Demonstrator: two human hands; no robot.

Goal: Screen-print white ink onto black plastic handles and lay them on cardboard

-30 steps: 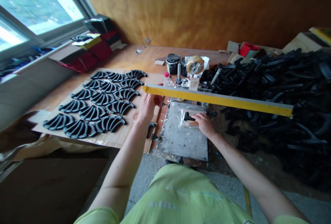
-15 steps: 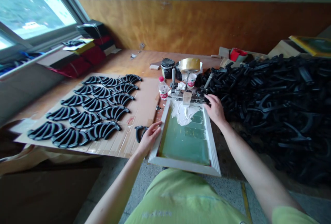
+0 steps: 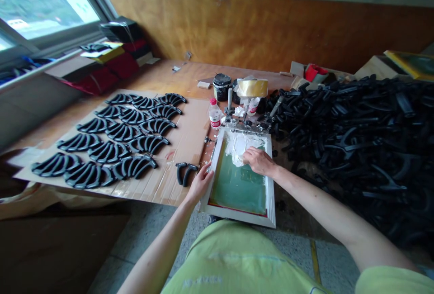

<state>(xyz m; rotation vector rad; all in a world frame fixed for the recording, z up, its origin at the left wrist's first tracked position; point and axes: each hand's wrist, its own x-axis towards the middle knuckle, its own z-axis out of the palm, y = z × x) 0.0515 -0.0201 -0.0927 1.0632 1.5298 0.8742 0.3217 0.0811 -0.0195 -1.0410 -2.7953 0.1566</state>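
A screen-printing frame with green mesh lies in front of me, white ink spread over its far end. My left hand grips the frame's left edge. Over the mesh, my right hand is closed on a small squeegee at the ink's near edge; the fingers hide most of the tool. A metal hinge clamp holds the far side of the frame. Two black curved plastic handles lie on the cardboard just left of my left hand.
Rows of black handles cover the cardboard sheet at left. A large heap of black parts fills the right. Behind the clamp stand a red-capped bottle, a black-lidded tub and a tape roll.
My right hand has moved from the frame's far right corner onto the mesh and taken hold of the squeegee. The frame has shifted slightly left; a second handle shows beside my left hand.
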